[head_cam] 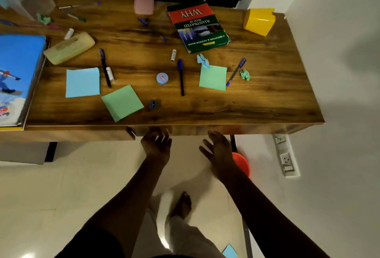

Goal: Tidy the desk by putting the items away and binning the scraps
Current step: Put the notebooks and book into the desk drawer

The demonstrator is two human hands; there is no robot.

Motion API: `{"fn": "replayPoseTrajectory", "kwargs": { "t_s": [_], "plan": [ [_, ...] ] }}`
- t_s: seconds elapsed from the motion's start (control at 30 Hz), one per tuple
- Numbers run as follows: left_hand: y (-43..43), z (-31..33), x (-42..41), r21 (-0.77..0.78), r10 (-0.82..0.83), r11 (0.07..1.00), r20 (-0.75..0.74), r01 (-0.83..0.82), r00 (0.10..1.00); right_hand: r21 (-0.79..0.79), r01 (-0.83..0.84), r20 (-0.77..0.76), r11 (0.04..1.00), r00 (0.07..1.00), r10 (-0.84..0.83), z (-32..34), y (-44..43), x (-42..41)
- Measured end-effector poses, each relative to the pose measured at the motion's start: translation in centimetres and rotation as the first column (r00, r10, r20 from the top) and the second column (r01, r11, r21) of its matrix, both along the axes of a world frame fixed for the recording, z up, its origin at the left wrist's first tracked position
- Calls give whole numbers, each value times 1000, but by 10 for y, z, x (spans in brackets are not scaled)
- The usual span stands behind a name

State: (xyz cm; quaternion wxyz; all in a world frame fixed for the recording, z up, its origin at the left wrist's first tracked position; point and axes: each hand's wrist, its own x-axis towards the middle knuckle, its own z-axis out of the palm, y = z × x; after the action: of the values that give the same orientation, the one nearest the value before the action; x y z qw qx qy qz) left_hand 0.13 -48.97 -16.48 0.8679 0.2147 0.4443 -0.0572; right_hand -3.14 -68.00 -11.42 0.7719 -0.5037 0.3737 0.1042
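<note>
The wooden desk (267, 97) carries scattered items. A blue sticky note (82, 82) and two green ones (122, 102) (213, 77) lie near the front. Pens lie among them: a black one (105, 68), a blue one (181, 76), a purple one (236, 72). Crumpled scraps show in green (245, 74) and blue (203, 60). A small round blue tin (162, 78) and a sharpener (152, 104) sit mid-front. My left hand (156, 142) and my right hand (216, 147) hover just below the desk's front edge, fingers loose, holding nothing.
A green "WHY" book (197, 25), a yellow cup on its side (259, 21), a pink box (144, 4), a beige pouch (69, 48) and a blue book (18, 76) also lie on the desk. An orange bin (242, 163) stands under it. A blue note (229, 251) lies on the floor.
</note>
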Motion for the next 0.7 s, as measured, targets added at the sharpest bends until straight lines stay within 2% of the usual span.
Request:
{"fn": "replayPoseTrajectory", "kwargs": {
  "t_s": [0.1,0.2,0.33,0.53,0.7],
  "plan": [
    [-1,-11,6,-68,151,987,110,-144,982,58,46,10,997,999,-46,-12,-4,9],
    [-1,-28,9,-91,180,981,138,-168,974,162,161,-63,974,986,-153,-26,-7,18],
    [3,-38,9,-108,168,983,179,-151,969,253,265,-107,931,964,-245,-44,-10,32],
    [4,-42,11,-71,96,994,266,-80,959,322,297,-102,899,955,-279,-58,-16,46],
    [0,-42,9,49,12,998,297,-27,955,387,376,-124,842,926,-357,-57,-24,50]
  ]
}}
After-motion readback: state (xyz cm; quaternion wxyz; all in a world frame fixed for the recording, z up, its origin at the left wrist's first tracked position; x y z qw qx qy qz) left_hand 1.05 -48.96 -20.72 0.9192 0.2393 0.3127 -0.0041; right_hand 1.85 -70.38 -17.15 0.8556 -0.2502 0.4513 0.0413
